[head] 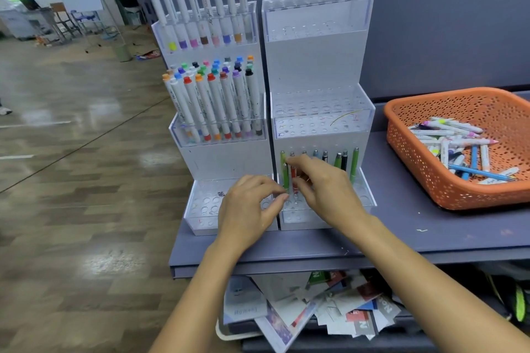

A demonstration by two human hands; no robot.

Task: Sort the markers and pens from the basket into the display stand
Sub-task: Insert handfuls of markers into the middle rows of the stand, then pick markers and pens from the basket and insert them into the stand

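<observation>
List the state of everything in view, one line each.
Right hand: pinching the red pen, upright in the right stand's bottom row.
Left hand: fingers curled beside the green pen; grip unclear.
Left stand: upper two tiers hold upright markers.
Basket: part full of loose markers and pens.
</observation>
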